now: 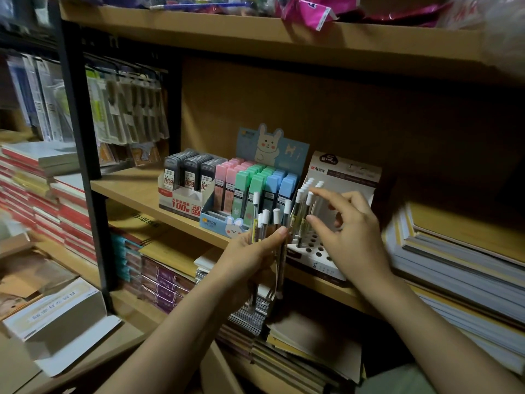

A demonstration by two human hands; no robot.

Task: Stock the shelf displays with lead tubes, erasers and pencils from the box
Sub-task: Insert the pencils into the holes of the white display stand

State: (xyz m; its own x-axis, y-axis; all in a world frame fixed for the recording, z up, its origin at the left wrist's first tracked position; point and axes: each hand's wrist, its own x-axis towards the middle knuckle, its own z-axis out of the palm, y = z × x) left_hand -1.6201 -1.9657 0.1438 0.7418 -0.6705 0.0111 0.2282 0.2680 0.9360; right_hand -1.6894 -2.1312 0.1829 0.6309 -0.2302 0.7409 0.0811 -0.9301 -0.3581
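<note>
My left hand (250,251) grips a bundle of slim clear lead tubes (265,223) with white caps, held upright in front of the middle shelf. My right hand (346,231) hovers over a white display stand (318,251) with round holes; its fingers are spread and hold nothing that I can see. Several lead tubes (305,194) stand in the stand's back holes, close to the right fingertips. The front holes show empty. The stand's backing card (349,169) rises behind the hand.
Left of the stand sit a rabbit-printed display of pastel lead cases (255,180) and a box of grey lead cases (187,172). Stacked notebooks (454,251) fill the shelf's right side. An open white box (56,314) lies low at the left. Books fill the lower shelf.
</note>
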